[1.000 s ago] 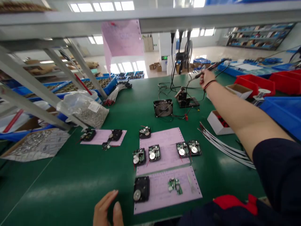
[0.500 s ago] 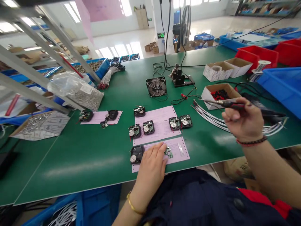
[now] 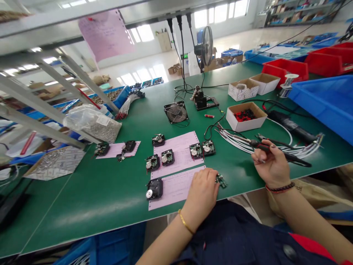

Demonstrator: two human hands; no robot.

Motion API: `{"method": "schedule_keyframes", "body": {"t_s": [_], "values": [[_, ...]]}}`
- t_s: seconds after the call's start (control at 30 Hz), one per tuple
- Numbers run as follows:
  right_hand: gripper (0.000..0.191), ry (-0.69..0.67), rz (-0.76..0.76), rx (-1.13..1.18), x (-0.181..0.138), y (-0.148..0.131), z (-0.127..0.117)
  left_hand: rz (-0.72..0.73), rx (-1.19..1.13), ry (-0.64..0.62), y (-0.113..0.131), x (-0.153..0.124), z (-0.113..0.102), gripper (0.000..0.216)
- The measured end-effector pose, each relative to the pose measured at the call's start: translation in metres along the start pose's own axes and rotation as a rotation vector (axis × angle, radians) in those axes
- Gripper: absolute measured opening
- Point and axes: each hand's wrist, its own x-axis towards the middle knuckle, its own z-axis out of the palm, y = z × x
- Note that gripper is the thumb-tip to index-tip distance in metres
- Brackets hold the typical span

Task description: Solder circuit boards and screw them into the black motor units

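Note:
My left hand (image 3: 202, 189) is closed at the right end of the nearest pink sheet (image 3: 176, 187), its fingertips gripping the edge of a small green circuit board (image 3: 221, 181). Part of the board is hidden by the fingers. Further right, my right hand (image 3: 271, 163) wraps round the black handle of a soldering iron (image 3: 261, 146), whose thin metal tip points left and away from me. A round-faced black housing (image 3: 154, 188) lies on the left end of the near sheet. Behind it, several black modules with circuit boards (image 3: 167, 157) rest on and beside another pink sheet.
White cables (image 3: 234, 138) lie beyond the iron, near a white box of red and black parts (image 3: 246, 116). A small fan (image 3: 175, 112) and a black stand (image 3: 204, 101) are further back. A blue bin (image 3: 325, 99) stands at right; metal shelf posts rise at left.
My left hand and the circuit board have shifted right, off the pink sheet. My right hand has lowered with the soldering iron. The white tool on the sheet no longer shows.

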Motion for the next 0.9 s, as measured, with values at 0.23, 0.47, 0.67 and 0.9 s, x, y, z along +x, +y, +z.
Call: {"method": "schedule_keyframes", "body": {"t_s": [0.23, 0.47, 0.67, 0.9], "values": [[0.016, -0.074, -0.057, -0.026, 0.006, -0.033, 0.005, 0.050, 0.029, 0.024, 0.022, 0.027, 0.001, 0.023], [0.012, -0.112, -0.224, 0.076, 0.048, -0.087, 0.041, 0.141, 0.140, 0.079, 0.013, 0.055, -0.052, 0.015], [0.023, 0.099, -0.508, 0.107, 0.077, -0.085, 0.046, 0.050, 0.239, 0.064, -0.012, 0.125, -0.082, 0.014], [0.018, 0.388, -0.731, 0.159, 0.083, -0.077, 0.023, 0.168, 0.267, 0.022, 0.004, 0.236, -0.092, 0.018]]}}
